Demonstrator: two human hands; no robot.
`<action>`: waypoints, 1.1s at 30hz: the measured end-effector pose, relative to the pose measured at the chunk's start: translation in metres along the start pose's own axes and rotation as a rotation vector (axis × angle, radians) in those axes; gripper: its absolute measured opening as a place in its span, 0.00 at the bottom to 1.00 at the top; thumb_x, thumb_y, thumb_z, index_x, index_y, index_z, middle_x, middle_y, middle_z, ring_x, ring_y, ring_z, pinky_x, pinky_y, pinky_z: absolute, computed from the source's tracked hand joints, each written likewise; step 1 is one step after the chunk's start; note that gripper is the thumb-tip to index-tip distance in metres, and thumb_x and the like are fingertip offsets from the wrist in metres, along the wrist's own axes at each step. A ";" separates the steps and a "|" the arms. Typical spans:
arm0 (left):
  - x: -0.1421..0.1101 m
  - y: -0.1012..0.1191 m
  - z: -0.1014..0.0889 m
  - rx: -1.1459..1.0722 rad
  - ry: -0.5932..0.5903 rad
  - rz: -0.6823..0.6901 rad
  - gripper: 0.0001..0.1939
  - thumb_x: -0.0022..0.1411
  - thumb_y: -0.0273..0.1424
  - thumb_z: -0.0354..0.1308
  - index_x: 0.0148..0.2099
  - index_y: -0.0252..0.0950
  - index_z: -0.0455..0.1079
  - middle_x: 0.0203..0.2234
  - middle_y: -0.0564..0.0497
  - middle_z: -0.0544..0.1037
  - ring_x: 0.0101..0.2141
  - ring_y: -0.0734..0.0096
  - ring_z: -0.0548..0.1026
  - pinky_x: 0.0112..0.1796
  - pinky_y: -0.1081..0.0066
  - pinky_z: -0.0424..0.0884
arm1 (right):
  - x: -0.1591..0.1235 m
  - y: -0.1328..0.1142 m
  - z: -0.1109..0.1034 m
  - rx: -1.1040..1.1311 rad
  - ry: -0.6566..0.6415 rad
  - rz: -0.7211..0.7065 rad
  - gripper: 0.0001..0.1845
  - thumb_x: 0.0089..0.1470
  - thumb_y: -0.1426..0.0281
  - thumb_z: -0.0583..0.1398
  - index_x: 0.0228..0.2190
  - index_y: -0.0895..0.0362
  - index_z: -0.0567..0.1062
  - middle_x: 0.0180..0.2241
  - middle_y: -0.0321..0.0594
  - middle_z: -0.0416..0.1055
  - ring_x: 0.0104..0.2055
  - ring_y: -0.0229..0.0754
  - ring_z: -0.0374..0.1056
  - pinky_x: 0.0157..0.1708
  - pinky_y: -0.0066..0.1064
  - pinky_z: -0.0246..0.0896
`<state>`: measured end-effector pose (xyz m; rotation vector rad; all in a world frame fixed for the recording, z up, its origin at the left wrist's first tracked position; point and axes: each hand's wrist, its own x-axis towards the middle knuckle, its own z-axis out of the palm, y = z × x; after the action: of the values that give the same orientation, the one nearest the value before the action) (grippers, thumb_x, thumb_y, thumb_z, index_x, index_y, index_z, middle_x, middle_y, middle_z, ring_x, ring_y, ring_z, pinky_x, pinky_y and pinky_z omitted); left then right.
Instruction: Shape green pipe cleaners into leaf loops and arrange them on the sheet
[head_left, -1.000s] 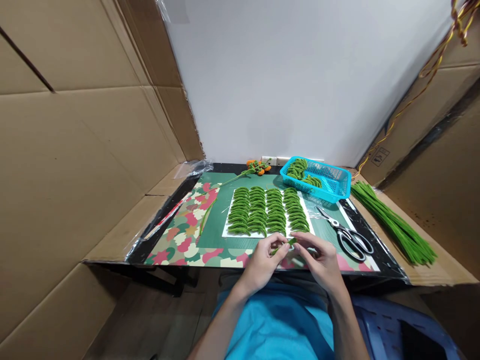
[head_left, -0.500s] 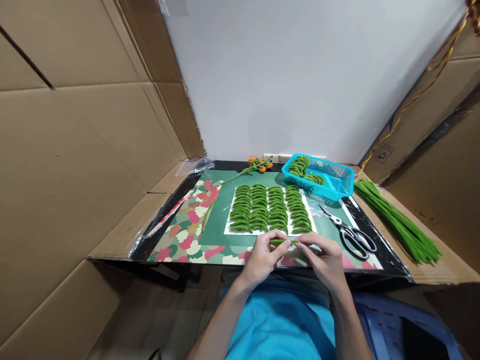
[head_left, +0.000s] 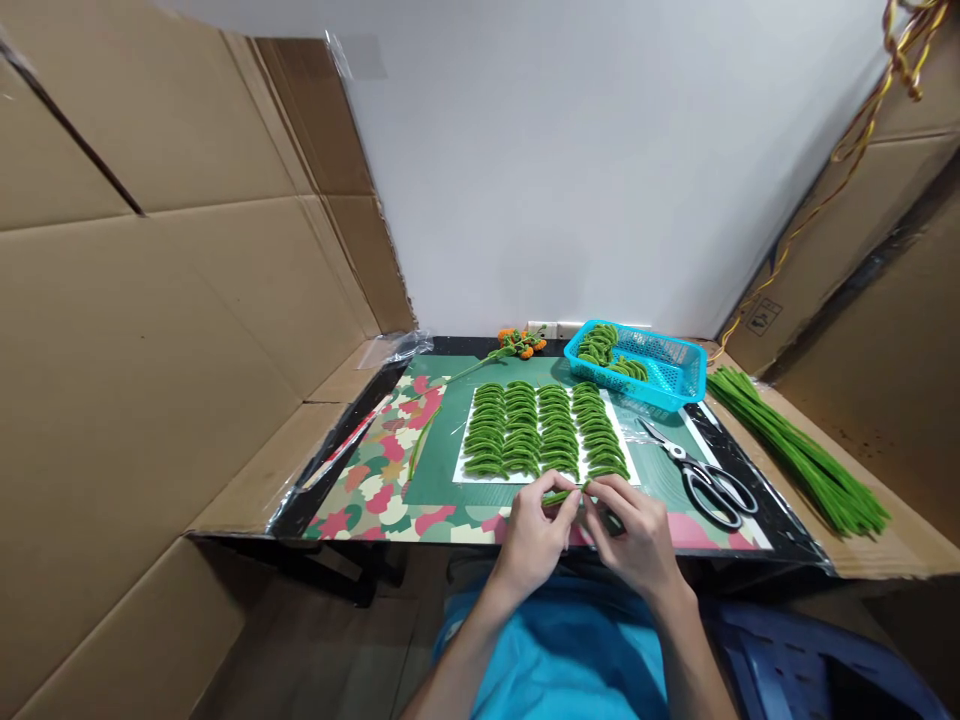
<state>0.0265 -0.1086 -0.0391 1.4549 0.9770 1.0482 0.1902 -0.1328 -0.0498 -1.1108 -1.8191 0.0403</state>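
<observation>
My left hand [head_left: 541, 525] pinches a short green pipe cleaner piece [head_left: 556, 497] between thumb and fingers near the table's front edge. Opposite it, my right hand [head_left: 628, 525] has thumb and fingers closed at the right end of the same piece, where a bit of green shows at the fingertips. Just beyond my hands, curved green pipe cleaner pieces [head_left: 523, 437] lie in rows on a white sheet [head_left: 466, 474]. Scissors [head_left: 701, 475] with black-and-white handles rest to the right of my right hand.
A blue basket [head_left: 679, 385] with more curved green pieces stands at the back right. At the far right lies a bundle of long green pipe cleaners [head_left: 799, 450]. An orange flower stem [head_left: 517, 345] is at the back; one loose green stem [head_left: 424, 440] is on the left. Cardboard walls [head_left: 247, 300] flank the table.
My right fingers have curled in more, and the pipe cleaner piece tilts up to the right instead of lying level. The whole view has shifted slightly; the things on the table stay put.
</observation>
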 end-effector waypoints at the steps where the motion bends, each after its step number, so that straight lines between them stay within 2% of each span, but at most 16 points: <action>1: 0.000 0.001 0.000 0.000 -0.008 -0.001 0.13 0.72 0.41 0.61 0.40 0.36 0.71 0.27 0.55 0.73 0.19 0.80 0.66 0.23 0.77 0.65 | 0.000 0.000 -0.001 0.011 -0.015 -0.002 0.07 0.67 0.75 0.59 0.43 0.54 0.76 0.38 0.44 0.77 0.35 0.43 0.76 0.33 0.31 0.69; 6: -0.001 0.004 -0.001 0.021 -0.032 -0.009 0.12 0.71 0.40 0.61 0.39 0.36 0.72 0.24 0.55 0.73 0.21 0.75 0.70 0.24 0.76 0.67 | -0.001 0.001 -0.006 0.044 -0.074 0.020 0.08 0.66 0.76 0.58 0.42 0.53 0.75 0.39 0.43 0.77 0.33 0.41 0.74 0.32 0.30 0.67; 9: -0.002 0.007 -0.001 0.019 -0.030 -0.022 0.12 0.71 0.40 0.61 0.39 0.36 0.72 0.22 0.55 0.73 0.19 0.76 0.69 0.23 0.76 0.66 | 0.000 0.000 -0.006 -0.002 -0.083 0.002 0.08 0.65 0.77 0.58 0.41 0.54 0.75 0.38 0.42 0.78 0.33 0.41 0.74 0.32 0.31 0.67; 13: 0.002 0.012 -0.006 -0.066 -0.117 -0.111 0.15 0.70 0.43 0.62 0.39 0.37 0.70 0.15 0.61 0.68 0.12 0.79 0.63 0.16 0.78 0.58 | 0.001 -0.001 -0.007 0.038 -0.090 0.033 0.07 0.66 0.76 0.58 0.40 0.53 0.75 0.37 0.41 0.77 0.31 0.40 0.73 0.31 0.30 0.66; 15: 0.005 0.014 -0.010 -0.156 -0.174 -0.173 0.17 0.67 0.46 0.64 0.39 0.36 0.70 0.12 0.61 0.67 0.10 0.78 0.62 0.13 0.79 0.55 | 0.000 0.001 -0.010 0.100 -0.083 0.070 0.07 0.67 0.75 0.60 0.43 0.53 0.76 0.36 0.41 0.77 0.30 0.40 0.73 0.29 0.30 0.67; 17: 0.008 0.015 -0.015 -0.245 -0.210 -0.229 0.18 0.65 0.46 0.66 0.38 0.36 0.70 0.12 0.60 0.69 0.10 0.78 0.63 0.12 0.80 0.55 | 0.000 0.003 -0.014 0.090 -0.074 0.057 0.11 0.68 0.74 0.61 0.50 0.52 0.76 0.38 0.42 0.79 0.31 0.41 0.75 0.29 0.31 0.69; 20: 0.010 0.017 -0.021 -0.326 -0.262 -0.291 0.18 0.64 0.45 0.67 0.38 0.36 0.70 0.12 0.59 0.70 0.10 0.80 0.61 0.12 0.81 0.55 | 0.001 0.008 -0.022 -0.082 -0.052 -0.107 0.19 0.69 0.76 0.61 0.58 0.51 0.76 0.43 0.45 0.82 0.38 0.45 0.80 0.35 0.32 0.73; 24: 0.011 0.018 -0.026 -0.342 -0.307 -0.298 0.19 0.64 0.46 0.68 0.38 0.35 0.71 0.13 0.59 0.70 0.10 0.81 0.61 0.13 0.81 0.54 | 0.006 0.014 -0.030 -0.226 -0.065 -0.297 0.23 0.70 0.79 0.58 0.60 0.49 0.76 0.46 0.47 0.83 0.44 0.48 0.81 0.41 0.34 0.75; 28: 0.010 0.022 -0.028 -0.270 -0.357 -0.232 0.21 0.65 0.48 0.68 0.38 0.36 0.70 0.17 0.57 0.72 0.14 0.81 0.64 0.16 0.81 0.57 | 0.012 0.021 -0.036 -0.263 -0.127 -0.421 0.19 0.70 0.78 0.58 0.57 0.53 0.76 0.47 0.51 0.82 0.45 0.49 0.81 0.41 0.36 0.77; 33: 0.004 0.027 -0.028 -0.230 -0.387 -0.171 0.21 0.65 0.48 0.68 0.39 0.35 0.71 0.23 0.55 0.74 0.19 0.79 0.68 0.21 0.78 0.63 | 0.014 0.029 -0.040 -0.276 -0.136 -0.583 0.14 0.70 0.78 0.56 0.51 0.56 0.77 0.44 0.53 0.83 0.45 0.51 0.81 0.41 0.39 0.78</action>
<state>0.0020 -0.1008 -0.0102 1.2957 0.6652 0.6940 0.2372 -0.1222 -0.0322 -0.7301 -2.2577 -0.5013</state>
